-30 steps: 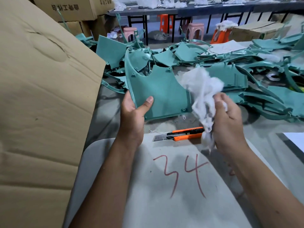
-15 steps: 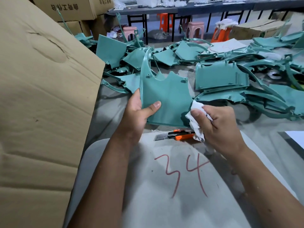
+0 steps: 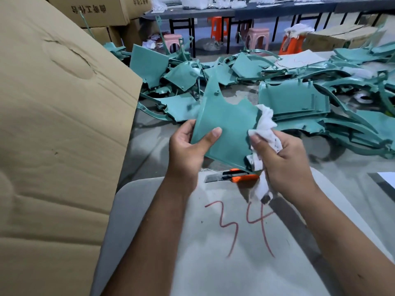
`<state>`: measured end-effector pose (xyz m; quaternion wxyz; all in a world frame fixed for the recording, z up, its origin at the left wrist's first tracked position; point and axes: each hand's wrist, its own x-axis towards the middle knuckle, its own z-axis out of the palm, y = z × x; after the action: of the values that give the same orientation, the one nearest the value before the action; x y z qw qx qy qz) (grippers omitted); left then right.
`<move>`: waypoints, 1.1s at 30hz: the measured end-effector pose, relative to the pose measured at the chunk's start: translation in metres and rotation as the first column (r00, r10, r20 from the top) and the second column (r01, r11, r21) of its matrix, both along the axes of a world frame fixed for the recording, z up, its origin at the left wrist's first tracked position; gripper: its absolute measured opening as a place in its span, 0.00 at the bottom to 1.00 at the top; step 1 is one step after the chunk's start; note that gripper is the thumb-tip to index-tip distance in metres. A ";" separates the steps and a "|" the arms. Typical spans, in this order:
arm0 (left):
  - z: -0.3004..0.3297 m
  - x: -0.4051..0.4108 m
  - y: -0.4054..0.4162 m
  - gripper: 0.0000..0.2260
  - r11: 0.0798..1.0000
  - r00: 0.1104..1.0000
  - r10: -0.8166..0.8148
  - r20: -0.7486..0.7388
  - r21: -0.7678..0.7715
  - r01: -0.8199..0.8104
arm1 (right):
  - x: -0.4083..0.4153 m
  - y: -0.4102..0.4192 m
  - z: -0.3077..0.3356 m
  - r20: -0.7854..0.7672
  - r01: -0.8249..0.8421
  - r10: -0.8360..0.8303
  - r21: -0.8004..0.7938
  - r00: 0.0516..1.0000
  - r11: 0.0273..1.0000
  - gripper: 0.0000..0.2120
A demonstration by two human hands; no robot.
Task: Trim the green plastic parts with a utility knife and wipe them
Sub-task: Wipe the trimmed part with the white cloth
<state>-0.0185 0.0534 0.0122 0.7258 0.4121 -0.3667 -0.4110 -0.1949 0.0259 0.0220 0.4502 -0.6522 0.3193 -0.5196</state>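
My left hand (image 3: 188, 146) grips a flat green plastic part (image 3: 226, 127) by its lower left edge, thumb on its face, holding it up over the table. My right hand (image 3: 284, 159) clutches a crumpled white cloth (image 3: 265, 127) against the part's right edge. An orange utility knife (image 3: 233, 177) with its blade out lies on the table just below the part, partly hidden by my right hand and the cloth.
A large cardboard sheet (image 3: 59, 135) stands along the left. A pile of green plastic parts (image 3: 320, 99) covers the table beyond my hands. A grey pad marked "34" (image 3: 235, 242) lies under my forearms. Cardboard boxes (image 3: 92, 9), stools (image 3: 257, 37) and dark tables stand behind.
My left hand has turned and tilted the green part. My right hand has bunched the cloth and slid it from the part's lower right corner up along its right edge.
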 end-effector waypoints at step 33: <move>0.004 -0.013 -0.004 0.08 0.972 0.968 0.176 0.177 0.126 -0.199 | -0.018 -0.021 -0.006 0.255 0.190 -0.232 0.178 0.939 0.966 0.18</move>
<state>-0.0319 0.0495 0.0158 0.6972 0.5285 -0.3543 -0.3302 -0.2130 0.0051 0.0158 0.4795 -0.5002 0.3606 -0.6244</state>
